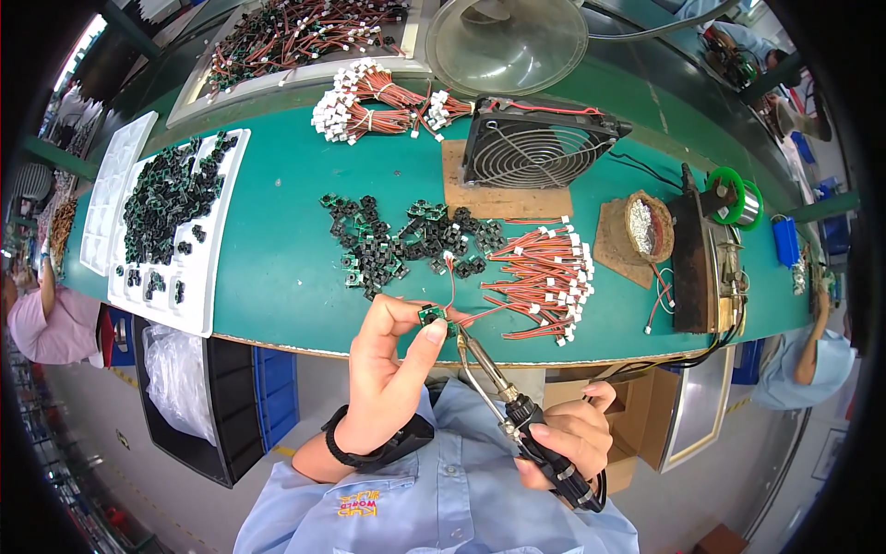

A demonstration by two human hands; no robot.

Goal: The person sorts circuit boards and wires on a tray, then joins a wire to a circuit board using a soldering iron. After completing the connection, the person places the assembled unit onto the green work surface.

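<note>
Between thumb and forefinger of my left hand [392,355] is a small circuit board [430,315], green with a black part. Red and black wires with a white connector [448,259] rise beside it. My right hand [574,438] is closed around the black handle of a soldering iron [521,411] with a thin metal feed tube alongside. The iron's tip meets the board's right edge; the exact contact is too small to make out. Just beyond my hands lie a heap of similar boards [374,247] and a row of red-and-black wire leads [540,277] with white connectors.
A black fan [540,152] stands at the back on a brown board. To the right are a round dish [649,229], a soldering station [697,263] and a green-rimmed spool [738,197]. White trays [226,198] with boards lie left; bundled leads [369,120] sit behind. Co-workers [803,360] flank the bench.
</note>
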